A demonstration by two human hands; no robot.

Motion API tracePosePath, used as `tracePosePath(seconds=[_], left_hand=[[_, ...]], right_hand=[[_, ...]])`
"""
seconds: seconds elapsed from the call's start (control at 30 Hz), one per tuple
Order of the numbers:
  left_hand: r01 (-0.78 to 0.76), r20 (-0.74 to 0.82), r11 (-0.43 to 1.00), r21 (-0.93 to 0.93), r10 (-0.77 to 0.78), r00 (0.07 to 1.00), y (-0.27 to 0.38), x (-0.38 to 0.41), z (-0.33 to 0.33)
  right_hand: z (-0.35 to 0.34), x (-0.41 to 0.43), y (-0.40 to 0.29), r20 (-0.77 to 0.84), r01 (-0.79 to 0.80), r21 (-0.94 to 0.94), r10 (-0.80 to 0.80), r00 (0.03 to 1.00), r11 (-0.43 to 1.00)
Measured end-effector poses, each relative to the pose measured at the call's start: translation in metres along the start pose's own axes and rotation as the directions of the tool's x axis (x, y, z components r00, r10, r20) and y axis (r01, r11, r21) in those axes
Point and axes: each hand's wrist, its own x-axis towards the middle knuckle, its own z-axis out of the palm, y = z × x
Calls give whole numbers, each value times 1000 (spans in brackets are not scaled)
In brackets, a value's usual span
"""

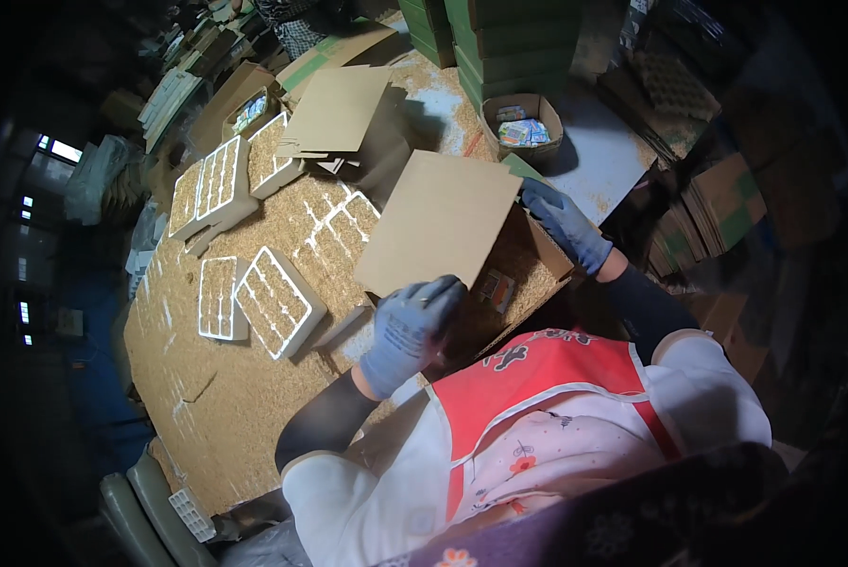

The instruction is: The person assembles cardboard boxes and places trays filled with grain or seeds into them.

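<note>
My left hand [409, 329], in a blue-grey work glove, grips the near edge of a flat cardboard sheet [441, 220]. The sheet is tilted over an open cardboard box [551, 251], covering part of it. Inside the box lie wood shavings [530, 283] and a small printed packet [496, 290]. My right hand [562, 220], gloved too, is at the box's far right side, by the sheet's right corner; whether its fingers hold the sheet or the box rim cannot be told.
White trays filled with shavings [280, 303] [218, 177] stand left on the shavings-strewn table [254, 411]. More cardboard sheets [342, 106] lie beyond. A small carton of packets [523, 149] stands behind the box, near stacked green boxes [516, 49]. Folded cartons [707, 212] are at right.
</note>
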Motion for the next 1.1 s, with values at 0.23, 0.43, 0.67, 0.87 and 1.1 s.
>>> tracePosePath(seconds=[0.23,0.43,0.67,0.87,1.1], left_hand=[[303,-7,462,-834,-556,831,-22,8,-9],[198,-376,857,-475,-401,835,-39,18,-26],[254,-693,914,317,40,720,-28,-6,-50],[-96,237,875,-474,232,943,0,-43,35],[214,663,891,-400,120,739,-6,-11,38]], right_hand=[[21,50,-31,35,279,185,-291,956,942],[45,130,-70,339,-199,106,153,928,974],[48,132,-32,257,-326,460,227,939,826],[21,80,-53,-33,116,300,-111,993,947],[56,-20,-96,698,695,-567,-191,690,442]])
